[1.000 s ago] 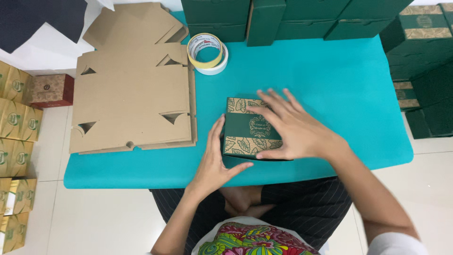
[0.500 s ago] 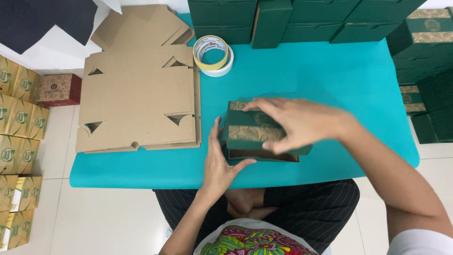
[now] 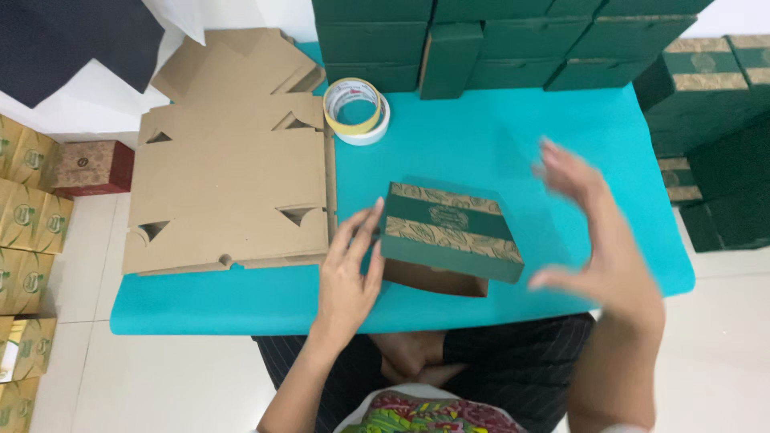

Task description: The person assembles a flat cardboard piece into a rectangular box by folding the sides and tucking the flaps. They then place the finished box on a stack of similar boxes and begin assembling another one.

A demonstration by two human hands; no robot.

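A dark green box with gold leaf-patterned bands (image 3: 449, 232) lies on the teal table (image 3: 497, 136), its brown underside showing at the near edge. My left hand (image 3: 349, 269) rests flat against the box's left side, fingers straight. Off to the right of the box, my right hand (image 3: 597, 232) hovers blurred above the table with its fingers spread, holding nothing and not touching the box.
A stack of flat brown cardboard blanks (image 3: 233, 184) covers the table's left part. Two tape rolls (image 3: 357, 108) lie behind the box. Dark green boxes (image 3: 481, 40) are stacked along the far edge and at the right (image 3: 714, 120). Gold cartons (image 3: 24, 240) stand on the floor at left.
My right hand has come off the top of the box and swung out to the right. The box now lies more tilted, and my left hand stays at its left side.
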